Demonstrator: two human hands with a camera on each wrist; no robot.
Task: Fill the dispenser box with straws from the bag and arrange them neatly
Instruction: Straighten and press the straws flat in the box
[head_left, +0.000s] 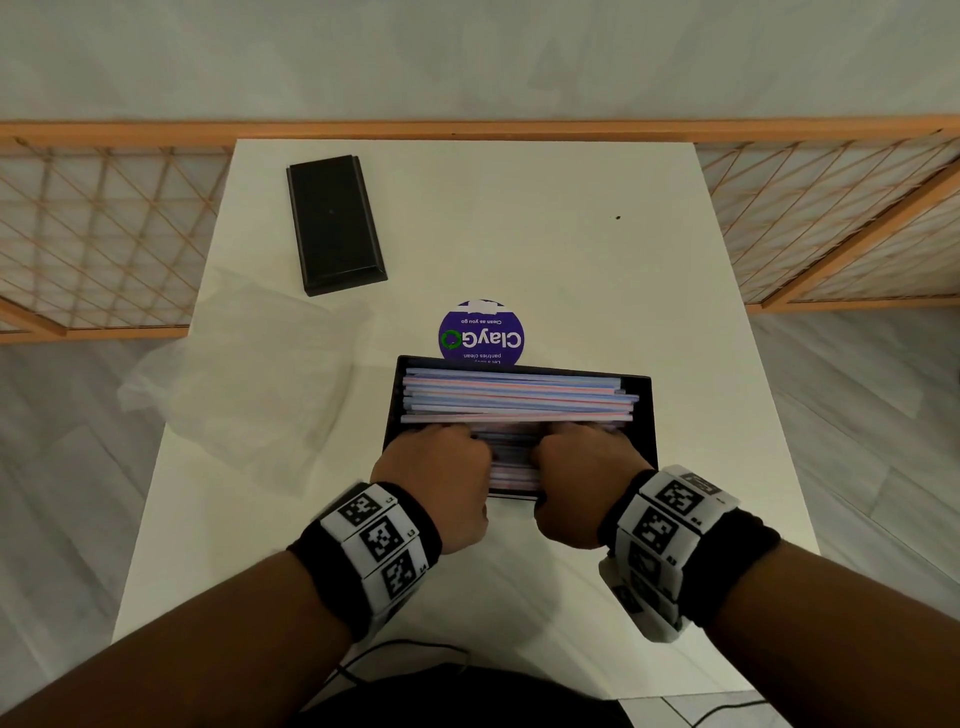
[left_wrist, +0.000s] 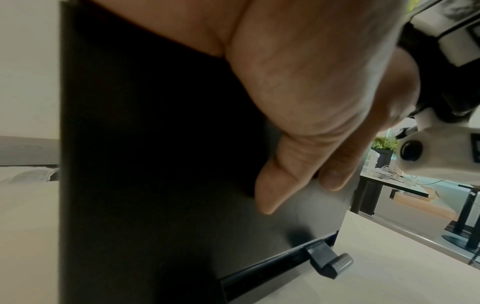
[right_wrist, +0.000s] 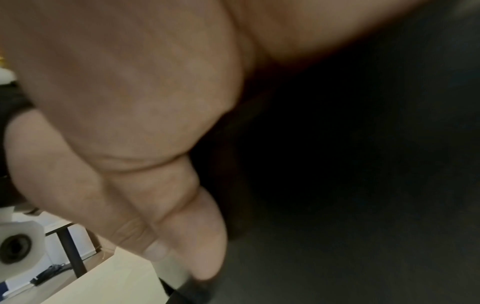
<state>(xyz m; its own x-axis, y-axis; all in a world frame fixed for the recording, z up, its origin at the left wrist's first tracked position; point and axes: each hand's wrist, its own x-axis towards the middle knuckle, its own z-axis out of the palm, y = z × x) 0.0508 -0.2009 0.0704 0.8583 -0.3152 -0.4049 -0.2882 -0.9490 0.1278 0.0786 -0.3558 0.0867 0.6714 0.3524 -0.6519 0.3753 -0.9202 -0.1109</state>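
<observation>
The dispenser box (head_left: 644, 415) stood open on the worktop (head_left: 571, 249), just in front of a round purple sticker (head_left: 481, 332), and looked nearly full: pink and blue straws (head_left: 519, 397) lay lengthwise across it in a fairly level stack, a few ends ragged on the box's right side. The clear bag (head_left: 249, 374) lay slack to the box's left and seemed emptied. The black lid (head_left: 335, 223) rested well beyond the box, off to the left. What remained, I judged, was evening the straws and closing up. The left hand (head_left: 436, 483) and right hand (head_left: 582, 483) both gripped the box's near wall, fingers hooked over onto the straws, thumbs pressed flat against its outer face.
</observation>
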